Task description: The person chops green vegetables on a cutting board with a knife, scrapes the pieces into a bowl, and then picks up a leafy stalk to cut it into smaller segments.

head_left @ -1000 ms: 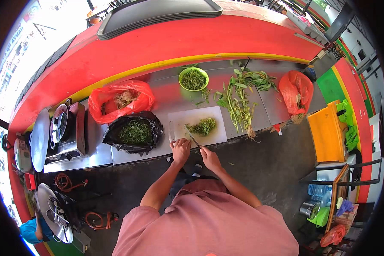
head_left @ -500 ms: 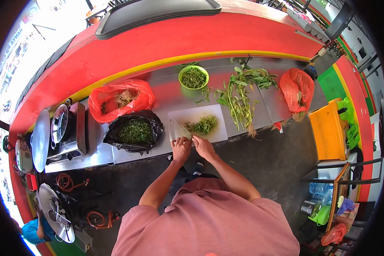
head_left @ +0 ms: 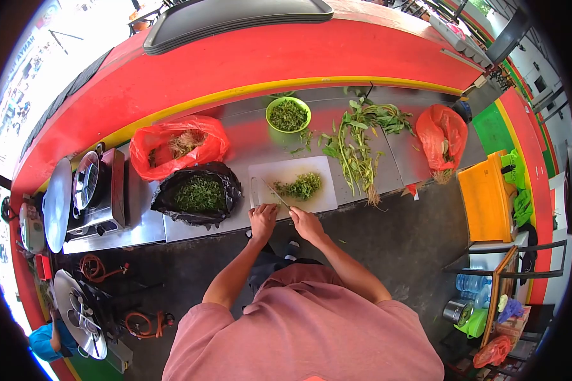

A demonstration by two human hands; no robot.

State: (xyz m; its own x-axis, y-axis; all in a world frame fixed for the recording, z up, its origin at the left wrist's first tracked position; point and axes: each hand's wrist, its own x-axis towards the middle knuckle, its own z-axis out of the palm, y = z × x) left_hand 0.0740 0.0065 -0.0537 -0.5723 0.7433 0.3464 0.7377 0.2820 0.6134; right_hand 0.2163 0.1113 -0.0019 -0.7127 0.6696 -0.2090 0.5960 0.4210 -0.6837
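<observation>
A knife [head_left: 274, 192] is held in my right hand [head_left: 307, 224], its blade slanting up and left over the white cutting board [head_left: 321, 173]. To the right of the blade lies a pile of chopped green leaves and stems [head_left: 300, 187]. My left hand [head_left: 262, 221] is closed at the near left corner of the board, its bent fingers on the edge and the thumb hard to see. Uncut leafy stems with roots [head_left: 359, 155] lie right of the board. Behind it stands a green bowl [head_left: 288, 128] of cut leaves.
A black plastic bag [head_left: 227, 184] with chopped greens and a red bag [head_left: 147, 146] with root ends lie to the left. Beyond them stands a stove [head_left: 111, 197] with a lidded pan. Another red bag [head_left: 440, 136] is at the right, near an orange container [head_left: 486, 197].
My hands have moved apart: the left has slid a little left along the board's edge, away from the knife. My right hand still holds the knife, shifted slightly. The pile looks much the same.
</observation>
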